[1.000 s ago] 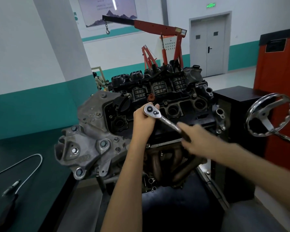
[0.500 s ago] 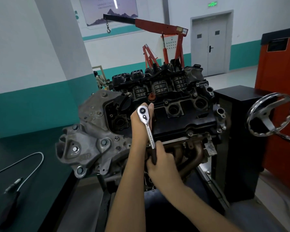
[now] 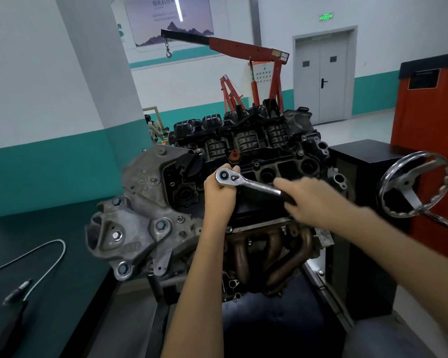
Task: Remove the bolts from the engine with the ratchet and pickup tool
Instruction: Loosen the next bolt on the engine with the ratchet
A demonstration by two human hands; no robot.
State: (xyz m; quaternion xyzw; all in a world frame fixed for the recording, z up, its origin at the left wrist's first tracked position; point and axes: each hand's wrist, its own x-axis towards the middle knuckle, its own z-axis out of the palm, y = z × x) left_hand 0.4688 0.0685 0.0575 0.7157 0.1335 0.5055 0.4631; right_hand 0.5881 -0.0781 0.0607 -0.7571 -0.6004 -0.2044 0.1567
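The engine stands on a stand in front of me, its black valve cover on top. A chrome ratchet sits on the cover's front edge, handle pointing right. My left hand grips around the ratchet head from below. My right hand grips the black handle end and is motion-blurred. The bolt under the ratchet head is hidden. The pickup tool, a thin flexible silver shaft with a black handle, lies on the dark bench at left.
A chrome handwheel sticks out at right beside a black cabinet and a red cabinet. A red engine crane stands behind the engine. The rusty exhaust manifold hangs below my hands.
The ratchet handle swung from pointing right, down toward me, then back up to the right. My left hand stayed on the ratchet head throughout.
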